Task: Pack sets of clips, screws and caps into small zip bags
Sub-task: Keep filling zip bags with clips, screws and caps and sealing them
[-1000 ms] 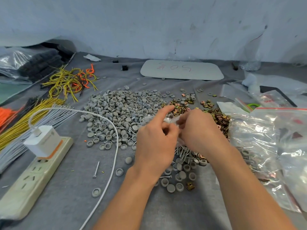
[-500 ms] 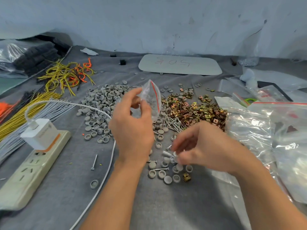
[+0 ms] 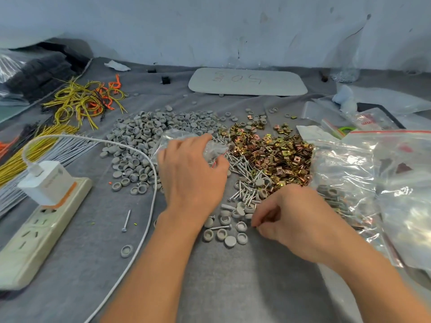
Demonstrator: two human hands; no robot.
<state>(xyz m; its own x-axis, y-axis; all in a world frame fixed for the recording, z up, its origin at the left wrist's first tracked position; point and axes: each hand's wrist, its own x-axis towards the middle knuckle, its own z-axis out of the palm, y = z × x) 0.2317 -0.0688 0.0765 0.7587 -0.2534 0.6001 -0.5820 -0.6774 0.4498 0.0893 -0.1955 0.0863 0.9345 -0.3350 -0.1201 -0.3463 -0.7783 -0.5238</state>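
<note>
My left hand (image 3: 191,176) grips the small zip bag (image 3: 173,138) above the gray caps (image 3: 140,136), beside screws (image 3: 245,169) and brass clips (image 3: 275,152). My right hand (image 3: 293,220) curls its fingertips (image 3: 255,223) onto the worktop (image 3: 221,287) by loose caps (image 3: 229,241); whether it pinches anything, I cannot tell.

The table (image 3: 233,287) had a grey cloth on top. In the middle lay a big pile of grey caps (image 3: 149,134). Just beside it, to the right, lay a pile of gold clips (image 3: 275,152), with silver screws (image 3: 245,173) touching both piles. One lone screw (image 3: 126,221) lay apart, nearer the front. On the left sat a power strip (image 3: 35,234) with a white charger (image 3: 46,183) plugged in, and its white cable (image 3: 144,229) curved across the cloth. Yellow wires (image 3: 79,101) lay at the back left. A flat white board (image 3: 247,81) lay at the back. Big clear bags (image 3: 373,183) lay on the right.
</note>
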